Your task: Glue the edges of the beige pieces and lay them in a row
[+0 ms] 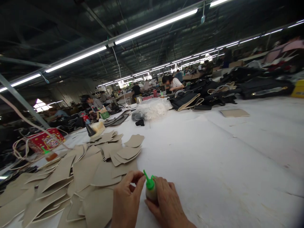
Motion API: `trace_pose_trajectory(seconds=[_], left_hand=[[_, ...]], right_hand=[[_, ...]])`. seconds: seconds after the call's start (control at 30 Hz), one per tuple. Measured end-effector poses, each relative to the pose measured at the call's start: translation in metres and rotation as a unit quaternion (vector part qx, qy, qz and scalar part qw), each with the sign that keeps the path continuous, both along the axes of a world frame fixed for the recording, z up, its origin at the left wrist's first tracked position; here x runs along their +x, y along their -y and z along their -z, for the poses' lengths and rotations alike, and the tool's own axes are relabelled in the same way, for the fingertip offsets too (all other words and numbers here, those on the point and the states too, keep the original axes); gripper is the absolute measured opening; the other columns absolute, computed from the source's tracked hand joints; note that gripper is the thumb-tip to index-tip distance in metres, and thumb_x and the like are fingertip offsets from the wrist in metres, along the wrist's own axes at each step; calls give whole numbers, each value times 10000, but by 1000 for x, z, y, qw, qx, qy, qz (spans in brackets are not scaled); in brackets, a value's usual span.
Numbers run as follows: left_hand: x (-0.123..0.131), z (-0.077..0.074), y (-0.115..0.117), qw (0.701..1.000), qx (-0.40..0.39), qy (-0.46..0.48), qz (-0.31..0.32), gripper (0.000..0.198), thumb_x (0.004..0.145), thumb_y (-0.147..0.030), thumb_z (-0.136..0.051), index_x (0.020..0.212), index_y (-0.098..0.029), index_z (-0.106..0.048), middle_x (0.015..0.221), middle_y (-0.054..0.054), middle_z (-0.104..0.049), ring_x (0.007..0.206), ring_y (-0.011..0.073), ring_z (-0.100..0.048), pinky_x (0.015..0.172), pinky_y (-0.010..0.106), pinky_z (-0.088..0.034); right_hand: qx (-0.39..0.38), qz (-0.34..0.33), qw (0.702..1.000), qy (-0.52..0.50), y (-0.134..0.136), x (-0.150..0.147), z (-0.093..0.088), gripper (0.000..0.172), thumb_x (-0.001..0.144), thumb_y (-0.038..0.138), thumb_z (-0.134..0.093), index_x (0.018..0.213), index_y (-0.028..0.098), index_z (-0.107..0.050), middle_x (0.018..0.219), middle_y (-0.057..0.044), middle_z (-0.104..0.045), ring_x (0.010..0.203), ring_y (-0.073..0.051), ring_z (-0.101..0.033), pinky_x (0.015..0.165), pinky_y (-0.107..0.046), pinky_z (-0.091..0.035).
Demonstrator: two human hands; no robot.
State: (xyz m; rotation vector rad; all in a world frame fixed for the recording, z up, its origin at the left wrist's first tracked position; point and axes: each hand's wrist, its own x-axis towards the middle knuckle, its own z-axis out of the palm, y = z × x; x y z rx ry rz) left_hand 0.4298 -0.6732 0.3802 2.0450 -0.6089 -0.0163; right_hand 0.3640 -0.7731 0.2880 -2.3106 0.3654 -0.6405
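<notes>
In the lower middle of the head view, my right hand (pixel 166 196) is wrapped round a small squeeze bottle (pixel 151 193) with a green nozzle cap (pixel 150 183). The bottle stands nearly upright, its thin spout leaning left. My left hand (pixel 128 196) is closed in a pinch, thumb and forefinger together right beside the spout. Whether those fingertips touch the spout or hold something tiny, I cannot tell. Many beige flat cut pieces (pixel 104 172) lie in overlapping piles to the left, partly behind my left hand.
White paper (pixel 213 152) covers the table. Farther back are a clear plastic bag (pixel 152 109), black bag parts (pixel 185 100) and a lone beige piece (pixel 234 113). On the left stand a red box (pixel 45 141) and another green-tipped bottle (pixel 50 155). Other people work in the background.
</notes>
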Motion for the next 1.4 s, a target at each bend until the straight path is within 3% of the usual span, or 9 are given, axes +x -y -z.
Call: trace_pose_trajectory(seconds=[0.2, 0.47, 0.67, 0.77, 0.87, 1.0, 1.13, 1.27, 1.4], left_hand=[[-3, 1, 3, 996, 14, 83, -8, 170, 746, -376, -626, 764, -212, -669, 733, 9, -671, 582, 144, -578, 585, 231, -472], [10, -1, 4, 995, 17, 91, -36, 190, 763, -391, -594, 770, -205, -632, 724, 5, -644, 662, 160, -586, 638, 239, -461], [23, -16, -6, 986, -107, 26, -122, 300, 730, -446, -640, 862, -178, -614, 630, -28, -569, 559, 120, -505, 536, 206, -426], [28, -23, -9, 971, -212, -1, -113, 257, 741, -402, -654, 853, -180, -590, 589, -57, -517, 550, 89, -468, 543, 172, -405], [29, -24, -9, 965, -249, -29, -79, 241, 731, -366, -678, 853, -179, -591, 633, -52, -546, 570, 77, -477, 566, 163, -408], [22, -20, -3, 979, -200, -34, -21, 290, 749, -412, -661, 903, -167, -643, 720, -2, -622, 658, 115, -538, 621, 192, -443], [7, -23, 4, 996, -83, 9, 46, 293, 776, -449, -619, 889, -187, -686, 892, 48, -663, 818, 185, -584, 744, 258, -457], [-4, -24, 12, 993, -13, 116, 19, 345, 663, -373, -740, 970, -230, -674, 836, 26, -638, 744, 191, -560, 708, 279, -442], [-9, -18, 19, 981, 18, 192, -24, 213, 660, -340, -735, 823, -233, -652, 717, 10, -607, 657, 184, -537, 631, 263, -401]], right_hand=[[-1, 2, 1000, -1, 1, -1, -1, 445, 694, 143, -660, 1116, 188, -529, 1028, -57, -599, 938, -262, -510, 832, -392, -335], [5, 6, 1000, -5, 3, -2, -1, 408, 677, 134, -664, 1063, 173, -539, 1027, -73, -601, 940, -270, -513, 839, -401, -339], [22, 3, 1000, 4, 4, -2, -1, 409, 680, 120, -660, 1062, 192, -531, 1026, -54, -595, 936, -252, -515, 845, -381, -346], [28, 1, 1000, 9, 4, -2, -2, 409, 678, 113, -661, 1058, 187, -531, 1031, -56, -595, 939, -250, -514, 853, -383, -343], [30, -2, 999, 12, 4, -3, -2, 427, 677, 101, -659, 1075, 183, -527, 1030, -57, -595, 944, -249, -514, 858, -384, -339], [29, -3, 999, 13, 4, -4, 0, 429, 685, 106, -659, 1085, 186, -526, 1022, -51, -595, 942, -247, -513, 852, -377, -341], [31, -2, 999, 11, 4, -7, -1, 417, 694, 116, -659, 1083, 186, -528, 1023, -53, -594, 941, -249, -508, 854, -381, -340], [31, -2, 999, 13, 6, -7, -2, 431, 683, 111, -656, 1087, 191, -529, 1025, -53, -592, 945, -250, -505, 857, -381, -342], [31, -1, 999, 13, 7, -8, -2, 436, 676, 122, -667, 1086, 189, -534, 1024, -56, -590, 950, -256, -504, 853, -383, -346]])
